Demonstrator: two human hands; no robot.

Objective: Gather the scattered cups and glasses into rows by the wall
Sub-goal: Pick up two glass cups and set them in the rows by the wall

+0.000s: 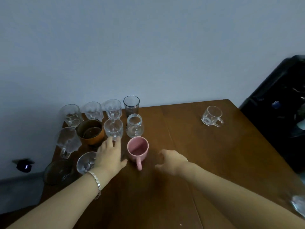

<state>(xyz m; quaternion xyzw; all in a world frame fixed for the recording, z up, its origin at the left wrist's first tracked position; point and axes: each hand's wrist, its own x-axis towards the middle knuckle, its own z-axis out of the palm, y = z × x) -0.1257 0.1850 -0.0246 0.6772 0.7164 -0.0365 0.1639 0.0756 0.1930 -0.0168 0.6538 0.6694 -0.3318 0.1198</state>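
Note:
Several clear glasses stand in rows by the wall at the table's back left, with a dark ribbed tumbler, an amber cup and a small glass jar mug. A pink mug stands in front of them, handle toward me. My left hand lies flat left of the pink mug, fingertips touching a clear stemmed glass, holding nothing. My right hand hovers right of the mug, fingers curled apart, empty. A lone clear glass mug stands far right.
The brown wooden table meets the pale wall at the back. A dark cabinet or appliance stands to the right. Another glass shows at the right frame edge. A dark glass bowl and a clear bowl-like glass sit at the left edge.

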